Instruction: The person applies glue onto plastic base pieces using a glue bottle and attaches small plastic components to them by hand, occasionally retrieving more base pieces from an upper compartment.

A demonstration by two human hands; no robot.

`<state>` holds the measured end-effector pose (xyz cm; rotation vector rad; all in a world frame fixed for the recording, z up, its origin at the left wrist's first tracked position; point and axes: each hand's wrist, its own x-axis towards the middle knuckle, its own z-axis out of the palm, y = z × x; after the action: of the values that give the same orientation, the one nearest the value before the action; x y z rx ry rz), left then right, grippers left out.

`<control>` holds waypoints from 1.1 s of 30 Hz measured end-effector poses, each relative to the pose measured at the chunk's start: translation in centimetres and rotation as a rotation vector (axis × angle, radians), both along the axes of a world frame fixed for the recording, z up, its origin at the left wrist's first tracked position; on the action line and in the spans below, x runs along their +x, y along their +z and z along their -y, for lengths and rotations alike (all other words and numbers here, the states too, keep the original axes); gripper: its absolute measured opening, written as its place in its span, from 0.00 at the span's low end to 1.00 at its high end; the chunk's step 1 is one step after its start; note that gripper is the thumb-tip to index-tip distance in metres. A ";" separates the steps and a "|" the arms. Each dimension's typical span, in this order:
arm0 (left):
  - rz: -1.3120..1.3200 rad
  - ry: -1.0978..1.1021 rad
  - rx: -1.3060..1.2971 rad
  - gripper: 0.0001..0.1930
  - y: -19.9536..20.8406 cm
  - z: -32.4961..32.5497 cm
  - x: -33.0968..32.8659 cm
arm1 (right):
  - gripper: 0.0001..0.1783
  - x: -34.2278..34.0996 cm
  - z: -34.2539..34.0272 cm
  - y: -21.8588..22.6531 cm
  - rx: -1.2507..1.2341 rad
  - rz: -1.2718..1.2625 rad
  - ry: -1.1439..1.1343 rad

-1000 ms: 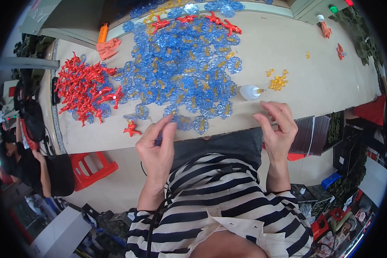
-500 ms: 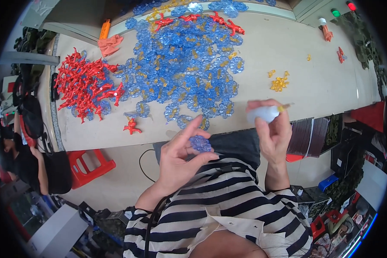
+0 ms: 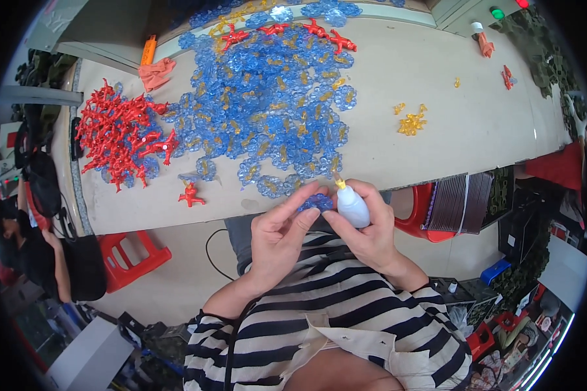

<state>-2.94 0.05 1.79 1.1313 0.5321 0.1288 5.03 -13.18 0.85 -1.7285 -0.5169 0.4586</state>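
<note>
Left hand: you are pinching a violet-blue clear piece between the thumb and fingers of your left hand.
Right hand: you are gripping a white squeeze bottle in your right hand, its thumb tip sitting right by the piece; whether it is touching, you cannot tell from here.
Piece position: it is sitting between your two hands, just off the near edge of the table.
Bottle nozzle: the yellow nozzle is pointing away from your body, toward the near fringe of the blue pile, not at the piece.
Drip risk: with the tip aiming that way, a hard squeeze could be sending liquid, if any is inside, onto the pile.
Drop risk: your right fingers are already carrying the bottle; sharing that grip with the piece could be loosening either one.
Fall risk: anything slipping here could be landing in your lap or on the floor, since your hands are working at the edge.
Knock risk: a lone red figure is lying left of your hands; a wide left elbow or wrist swing could be nudging it.
Right side: small yellow parts are lying loose beyond your right hand; a careless reach could be scattering them.
</note>
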 end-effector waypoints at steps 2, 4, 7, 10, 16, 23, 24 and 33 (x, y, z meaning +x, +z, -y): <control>-0.021 0.016 0.038 0.18 0.0 -0.2 0.0 | 0.21 0.2 0.1 0.0 0.084 -0.066 -0.072; 0.018 -0.085 0.327 0.15 -0.2 -1.2 -0.3 | 0.21 0.9 0.5 0.3 0.096 -0.065 -0.055; -0.123 -0.169 -0.044 0.14 0.1 -1.3 -0.1 | 0.21 1.7 0.7 0.7 0.064 0.005 0.002; -0.152 -0.141 -0.118 0.13 0.0 -0.9 0.4 | 0.21 2.2 0.6 0.7 0.045 0.125 0.055; -0.088 0.018 -0.235 0.17 -0.9 -1.7 0.6 | 0.20 1.6 1.6 1.9 0.001 0.177 -0.058; -0.067 0.071 -0.241 0.18 -1.0 -1.7 0.4 | 0.24 1.8 2.2 2.5 -0.042 0.540 0.066; -0.068 0.064 -0.238 0.18 -0.9 -1.7 0.4 | 0.25 1.7 2.2 2.4 -0.044 0.553 0.083; -0.056 0.052 -0.243 0.17 -0.9 -1.5 0.3 | 0.25 1.5 1.7 2.3 -0.069 0.552 0.069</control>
<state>-2.59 1.56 0.92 0.8862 0.6099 0.0749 6.57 -14.85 3.13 -1.9077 -0.9644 0.0364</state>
